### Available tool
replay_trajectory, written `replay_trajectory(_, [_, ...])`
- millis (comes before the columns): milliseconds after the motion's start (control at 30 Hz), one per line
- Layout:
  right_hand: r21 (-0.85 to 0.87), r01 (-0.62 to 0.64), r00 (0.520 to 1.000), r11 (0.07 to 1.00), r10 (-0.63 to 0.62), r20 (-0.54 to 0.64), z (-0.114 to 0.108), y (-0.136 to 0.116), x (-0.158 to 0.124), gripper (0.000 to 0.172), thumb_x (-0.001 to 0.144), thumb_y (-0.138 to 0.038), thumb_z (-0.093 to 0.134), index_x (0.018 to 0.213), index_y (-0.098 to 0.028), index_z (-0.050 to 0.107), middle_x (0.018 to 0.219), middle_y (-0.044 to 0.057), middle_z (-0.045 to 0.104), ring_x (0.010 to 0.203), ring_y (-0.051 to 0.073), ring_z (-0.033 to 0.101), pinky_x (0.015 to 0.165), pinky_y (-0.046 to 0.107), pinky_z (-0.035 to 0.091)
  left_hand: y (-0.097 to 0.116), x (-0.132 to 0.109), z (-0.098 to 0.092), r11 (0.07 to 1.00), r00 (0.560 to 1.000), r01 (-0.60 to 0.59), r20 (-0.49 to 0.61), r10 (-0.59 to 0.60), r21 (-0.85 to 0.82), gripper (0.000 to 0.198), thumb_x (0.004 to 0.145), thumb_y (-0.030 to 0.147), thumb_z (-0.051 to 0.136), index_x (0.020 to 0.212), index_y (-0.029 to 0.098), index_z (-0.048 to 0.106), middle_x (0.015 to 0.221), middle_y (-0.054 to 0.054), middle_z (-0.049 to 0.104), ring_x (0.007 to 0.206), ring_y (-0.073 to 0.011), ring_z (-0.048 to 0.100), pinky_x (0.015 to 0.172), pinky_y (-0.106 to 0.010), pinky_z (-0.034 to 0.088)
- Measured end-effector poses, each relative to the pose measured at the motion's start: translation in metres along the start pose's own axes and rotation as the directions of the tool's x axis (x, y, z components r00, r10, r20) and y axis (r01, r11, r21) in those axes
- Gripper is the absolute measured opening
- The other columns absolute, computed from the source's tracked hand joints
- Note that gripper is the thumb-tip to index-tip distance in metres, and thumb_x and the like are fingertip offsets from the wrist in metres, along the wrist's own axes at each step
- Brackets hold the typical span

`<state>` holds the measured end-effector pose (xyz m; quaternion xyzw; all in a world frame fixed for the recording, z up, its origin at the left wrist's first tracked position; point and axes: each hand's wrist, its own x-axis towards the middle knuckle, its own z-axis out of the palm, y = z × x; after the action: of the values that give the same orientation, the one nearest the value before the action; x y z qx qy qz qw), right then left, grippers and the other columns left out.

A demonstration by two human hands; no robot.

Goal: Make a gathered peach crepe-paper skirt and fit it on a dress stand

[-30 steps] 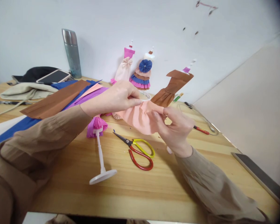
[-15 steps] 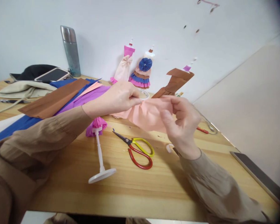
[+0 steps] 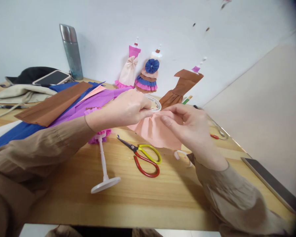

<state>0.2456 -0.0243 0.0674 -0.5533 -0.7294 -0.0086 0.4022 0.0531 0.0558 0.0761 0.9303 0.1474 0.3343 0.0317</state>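
A strip of peach crepe paper (image 3: 160, 131) hangs between my hands, gathered into pleats along its upper edge. My left hand (image 3: 130, 107) pinches the gathered part between thumb and curled fingers. At the paper's right portion, my right hand (image 3: 187, 128) closes thumb and fingers on the top edge. Just behind the paper lies a roll of tape (image 3: 157, 102), partly covered by my left hand. Below the hands, scissors (image 3: 140, 158) with one yellow and one red handle rest on the table. Under my left forearm a white doll stand (image 3: 105, 168) carries pink ruffled paper (image 3: 98, 136).
Small dress forms in paper dresses (image 3: 148, 80) lean by the wall, with a brown paper dress (image 3: 181, 86) to their right. Coloured paper sheets (image 3: 54, 103) pile at left, near a phone (image 3: 53, 78) and a flask (image 3: 72, 54). A dark flat device (image 3: 271, 184) lies at right.
My right hand has moved left toward my left hand and gone from spread fingers to a pinch on the paper. More of the tape roll shows, and the view has shifted slightly.
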Motion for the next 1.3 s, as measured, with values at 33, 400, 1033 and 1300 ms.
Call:
replay_trajectory(33, [-0.001, 0.007, 1.0, 1.0, -0.007, -0.019, 0.001, -0.001, -0.001, 0.012, 0.079, -0.031, 0.068, 0.077, -0.02, 0.07, 0.075, 0.003, 0.073, 0.07, 0.019, 0.066, 0.067, 0.032, 0.05, 0.0, 0.0, 0.001, 1.0, 1.0, 0.0, 0.009, 0.0, 0.006, 0.033, 0.09, 0.025, 0.056, 0.058, 0.015, 0.057, 0.048, 0.005, 0.046, 0.047, -0.0079, 0.036, 0.054, -0.025, 0.029])
replay_trajectory(400, [0.214, -0.002, 1.0, 0.977, 0.001, 0.005, 0.014, -0.003, -0.004, 0.013, 0.078, -0.022, 0.065, 0.065, -0.019, 0.064, 0.061, 0.0, 0.066, 0.055, 0.013, 0.056, 0.051, 0.025, 0.042, 0.003, 0.001, 0.003, 0.998, 0.997, 0.052, 0.055, -0.051, -0.018, 0.027, 0.087, 0.02, 0.055, 0.061, 0.015, 0.062, 0.051, 0.004, 0.053, 0.049, -0.0083, 0.041, 0.057, -0.026, 0.032])
replay_trajectory(1033, [0.485, -0.236, 0.971, 0.842, 0.229, 0.075, 0.024, 0.007, -0.003, 0.021, 0.072, -0.029, 0.074, 0.07, -0.019, 0.056, 0.058, -0.002, 0.061, 0.052, 0.012, 0.055, 0.047, 0.024, 0.042, 0.003, -0.001, 0.004, 0.99, 0.992, 0.12, 0.054, -0.117, -0.067, 0.028, 0.086, 0.022, 0.057, 0.059, 0.015, 0.061, 0.049, 0.005, 0.048, 0.049, -0.0076, 0.037, 0.057, -0.026, 0.031])
replay_trajectory(1300, [0.539, -0.267, 0.953, 0.799, 0.303, 0.023, 0.035, 0.011, -0.005, 0.027, 0.071, -0.03, 0.074, 0.066, -0.02, 0.05, 0.056, -0.004, 0.054, 0.052, 0.011, 0.049, 0.049, 0.024, 0.041, 0.002, 0.0, 0.008, 0.988, 0.996, 0.079, 0.037, -0.075, -0.132, 0.028, 0.086, 0.02, 0.055, 0.059, 0.014, 0.058, 0.052, 0.005, 0.049, 0.05, -0.0068, 0.039, 0.055, -0.023, 0.03])
